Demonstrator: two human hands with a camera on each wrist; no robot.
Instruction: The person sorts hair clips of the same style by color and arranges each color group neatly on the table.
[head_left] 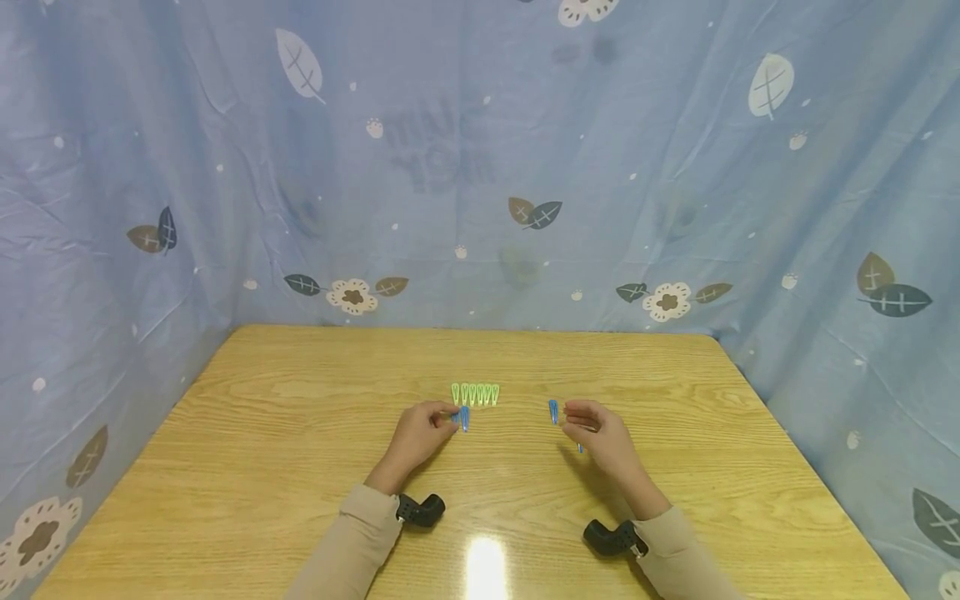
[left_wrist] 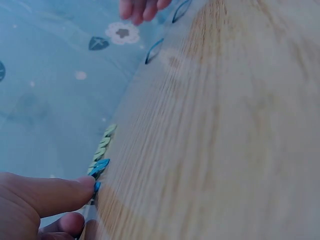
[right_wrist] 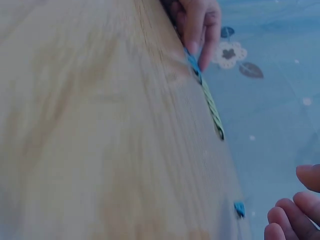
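My left hand (head_left: 420,433) is at the left end of a short pair of blue hair clips, pinching the left clip (left_wrist: 97,187) between thumb and index finger. Right beside it lies the other blue hair clip (head_left: 465,419). Just beyond these, several green hair clips (head_left: 476,394) form a side-by-side row. My right hand (head_left: 603,433) hovers over the table with thumb and fingers apart, holding nothing. To the left of its fingertips lies a blue hair clip (head_left: 553,412). Another blue clip (head_left: 580,447) shows below the right hand, partly hidden by it.
The wooden table (head_left: 300,375) reaches back to a blue patterned curtain (head_left: 480,167), which also hangs along both sides. Each wrist carries a black camera mount (head_left: 422,510). A bright light reflection falls on the table's near middle.
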